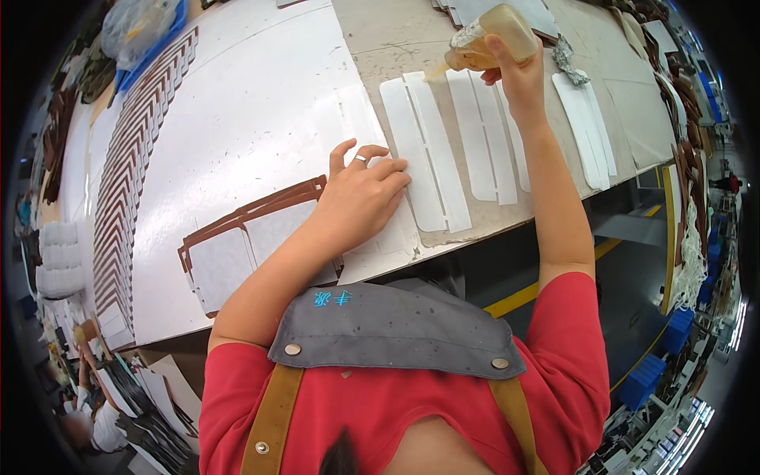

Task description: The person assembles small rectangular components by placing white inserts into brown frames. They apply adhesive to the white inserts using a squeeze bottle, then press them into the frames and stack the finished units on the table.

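The right hand (pixel 514 73) is raised over the far part of the surface (pixel 261 103). Its grip is clenched around a translucent, yellowish bottle (pixel 497 36), which is tilted with the neck directed down and to the left. A pale tip (pixel 435 72) extends from the neck to the far end of the first pair of white strips (pixel 415 158); whether it contacts the strips cannot be determined.

The left hand (pixel 360 194) is positioned palm down at the left side of this pair. Its grip is released: the fingers are spread and bent, with a ring (pixel 360 159) on one of them. The fingertips are at the strip edge (contact is not clear from this view).

A second pair of white strips (pixel 473 142) lies just to the right of the first. Another white strip (pixel 519 154) is partly covered by the right forearm. Further right, beyond the forearm, is a separate white piece (pixel 582 131), with crumpled foil (pixel 565 57) at its far end.

Brown-edged panels (pixel 212 265) lie beneath and beside the left forearm. At the far left, a long row of overlapping brown-and-white pieces (pixel 127 206) runs along the surface, with a clear plastic bag (pixel 136 30) near its far end.
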Demonstrator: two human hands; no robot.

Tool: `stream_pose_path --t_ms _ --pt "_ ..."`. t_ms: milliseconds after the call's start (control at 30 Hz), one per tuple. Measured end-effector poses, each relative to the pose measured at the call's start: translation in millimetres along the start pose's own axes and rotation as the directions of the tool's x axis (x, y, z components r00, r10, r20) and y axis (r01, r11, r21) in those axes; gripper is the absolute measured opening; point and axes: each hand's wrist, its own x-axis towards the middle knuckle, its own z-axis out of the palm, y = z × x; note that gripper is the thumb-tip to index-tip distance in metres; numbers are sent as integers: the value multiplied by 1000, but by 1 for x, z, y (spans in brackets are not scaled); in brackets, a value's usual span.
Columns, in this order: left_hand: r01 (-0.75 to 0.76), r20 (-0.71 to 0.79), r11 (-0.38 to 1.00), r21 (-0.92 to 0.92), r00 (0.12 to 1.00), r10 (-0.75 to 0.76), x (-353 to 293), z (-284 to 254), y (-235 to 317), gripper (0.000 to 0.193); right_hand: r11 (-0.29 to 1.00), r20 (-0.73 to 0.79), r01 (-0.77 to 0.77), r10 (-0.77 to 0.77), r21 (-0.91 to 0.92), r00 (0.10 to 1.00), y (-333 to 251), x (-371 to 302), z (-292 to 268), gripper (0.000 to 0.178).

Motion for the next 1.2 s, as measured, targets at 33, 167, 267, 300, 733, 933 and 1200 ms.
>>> stream_pose_path --t_ms 33,167,267,300,733,933,1200 --pt "1 2 1000 2 1000 -1 0 0 0 13 1000 -14 -9 9 5 1000 -1 -2 -1 47" --pt "2 -2 1000 -1 1000 -2 1 -1 0 13 998 137 -53 49 25 989 -6 -7 -16 41" --pt "1 -7 1000 4 1000 -1 1 -1 1 14 993 74 -117 115 27 991 -10 -24 -21 42" --pt "0 -8 1000 10 1000 0 1 -1 1 14 987 85 -159 156 31 984 -15 -28 -25 46" --pt "-12 -19 999 45 1000 13 2 -3 4 14 960 82 -270 264 75 961 -40 -95 -52 50" --pt "-22 -15 998 52 1000 22 3 -4 6 14 937 106 -340 332 75 937 -46 -123 -70 49" --pt "-24 -5 1000 7 1000 24 4 6 0 16 630 -168 -207 482 749 860 -40 -100 -95 52"
